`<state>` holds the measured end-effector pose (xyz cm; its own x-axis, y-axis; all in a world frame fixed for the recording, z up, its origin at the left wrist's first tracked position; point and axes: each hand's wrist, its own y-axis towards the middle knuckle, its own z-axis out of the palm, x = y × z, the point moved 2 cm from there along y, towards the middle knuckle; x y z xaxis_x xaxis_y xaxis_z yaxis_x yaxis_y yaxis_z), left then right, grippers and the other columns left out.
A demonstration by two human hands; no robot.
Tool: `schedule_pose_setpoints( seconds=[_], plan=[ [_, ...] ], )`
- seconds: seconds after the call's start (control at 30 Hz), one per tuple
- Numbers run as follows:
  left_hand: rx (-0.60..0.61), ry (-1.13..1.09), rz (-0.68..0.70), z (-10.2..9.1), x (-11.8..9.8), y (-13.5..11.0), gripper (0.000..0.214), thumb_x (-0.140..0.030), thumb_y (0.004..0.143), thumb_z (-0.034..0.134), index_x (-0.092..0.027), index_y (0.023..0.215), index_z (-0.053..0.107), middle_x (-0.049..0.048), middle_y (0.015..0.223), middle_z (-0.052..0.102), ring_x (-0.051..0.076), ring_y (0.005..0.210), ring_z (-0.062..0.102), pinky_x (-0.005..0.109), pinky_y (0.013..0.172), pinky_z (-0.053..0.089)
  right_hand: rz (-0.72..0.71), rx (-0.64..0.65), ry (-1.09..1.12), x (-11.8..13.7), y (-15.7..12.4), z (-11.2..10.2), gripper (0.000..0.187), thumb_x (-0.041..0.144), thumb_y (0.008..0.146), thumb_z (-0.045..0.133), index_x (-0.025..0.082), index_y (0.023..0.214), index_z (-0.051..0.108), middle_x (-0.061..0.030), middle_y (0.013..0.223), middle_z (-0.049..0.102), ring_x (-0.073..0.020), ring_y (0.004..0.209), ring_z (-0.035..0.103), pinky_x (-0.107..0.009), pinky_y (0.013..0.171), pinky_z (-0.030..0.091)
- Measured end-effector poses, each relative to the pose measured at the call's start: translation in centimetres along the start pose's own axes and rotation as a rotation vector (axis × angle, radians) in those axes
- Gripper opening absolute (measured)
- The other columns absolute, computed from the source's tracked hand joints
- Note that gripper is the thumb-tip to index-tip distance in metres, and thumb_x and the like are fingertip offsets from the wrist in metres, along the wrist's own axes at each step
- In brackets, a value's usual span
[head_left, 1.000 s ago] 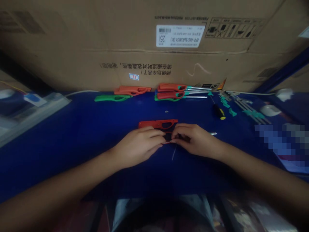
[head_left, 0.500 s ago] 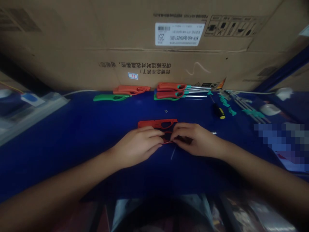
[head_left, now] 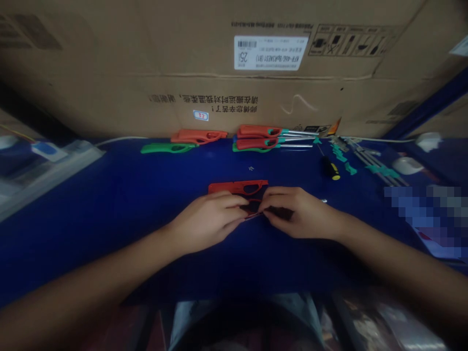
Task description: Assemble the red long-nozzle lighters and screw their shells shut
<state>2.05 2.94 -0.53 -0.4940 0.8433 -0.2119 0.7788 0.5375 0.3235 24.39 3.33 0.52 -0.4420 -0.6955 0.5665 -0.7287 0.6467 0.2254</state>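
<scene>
Light red handle, pinched from both sides

Your handle sits just on the near side of the shell, mostly hidden by your fingers. It looks like thin moulded plastic: probably light and stiff, slightly slick, and likely to crack if its narrow edges are squeezed hard. Your left hand has its fingers and thumb closed on the handle's left part; your right hand pinches its right part, and I cannot tell whether that pinch has a smaller piece too. The thicker body should be the safer hold. Behind the shell lie tiny bits, then lighters; right of it, the screwdriver
</scene>
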Motion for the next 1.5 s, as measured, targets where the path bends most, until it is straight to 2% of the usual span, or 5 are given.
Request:
schedule_pose_setpoints(
  seconds=[0.87, 1.0, 1.13, 1.33, 1.5],
  plan=[
    [0.025, 0.105, 0.066, -0.23, -0.37, -0.10, 0.020, -0.022, 0.100, 0.053, -0.024, 0.109, 0.071, -0.0019, 0.111, 0.073, 0.019, 0.097, 0.068, 0.030, 0.081, 0.055, -0.021, 0.111, -0.105, 0.06, -0.31, -0.05, 0.020, 0.016, 0.089, 0.060, 0.022, 0.108, 0.063, -0.0025, 0.106, 0.062, -0.0113, 0.084, 0.062, -0.022, 0.070, 0.046],
    [0.018, 0.027, 0.031, -0.07, -0.19, -0.03, 0.020, -0.023, 0.100, 0.052, -0.025, 0.109, 0.070, -0.0028, 0.111, 0.072, 0.017, 0.099, 0.067, 0.030, 0.085, 0.053, 0.009, 0.094, -0.112, 0.09, -0.41, 0.00, 0.007, 0.024, 0.093, 0.058, 0.020, 0.095, 0.064, -0.0030, 0.102, 0.061, -0.0104, 0.077, 0.060, -0.023, 0.068, 0.045],
    [0.015, -0.215, -0.104, -0.10, -0.12, 0.21, 0.011, -0.028, 0.096, 0.060, -0.024, 0.102, 0.068, -0.0007, 0.105, 0.070, 0.014, 0.092, 0.067, 0.026, 0.081, 0.053, 0.031, 0.058, -0.138, -0.10, -0.25, 0.13, 0.021, 0.028, 0.098, 0.055, 0.018, 0.080, 0.058, -0.0017, 0.091, 0.059, -0.0086, 0.068, 0.055, -0.022, 0.061, 0.040],
    [-0.036, -0.422, -0.175, -0.08, 0.01, 0.16, 0.023, -0.019, 0.086, 0.064, -0.021, 0.110, 0.063, 0.0034, 0.104, 0.067, 0.015, 0.090, 0.065, 0.028, 0.082, 0.054, -0.011, 0.042, -0.175, 0.12, -0.07, 0.22, 0.011, 0.029, 0.098, 0.056, 0.021, 0.098, 0.062, -0.0022, 0.098, 0.062, -0.0102, 0.075, 0.060, -0.022, 0.062, 0.041],
    [-0.011, -0.334, -0.197, -0.31, 0.14, 0.13, 0.032, -0.015, 0.085, 0.060, -0.021, 0.116, 0.061, 0.0049, 0.112, 0.067, 0.017, 0.093, 0.066, 0.029, 0.081, 0.055, -0.002, -0.045, -0.200, -0.39, -0.13, 0.68, 0.014, 0.026, 0.099, 0.053, 0.019, 0.094, 0.064, -0.0019, 0.087, 0.068, -0.0121, 0.075, 0.064, -0.023, 0.066, 0.043]
  ],
)
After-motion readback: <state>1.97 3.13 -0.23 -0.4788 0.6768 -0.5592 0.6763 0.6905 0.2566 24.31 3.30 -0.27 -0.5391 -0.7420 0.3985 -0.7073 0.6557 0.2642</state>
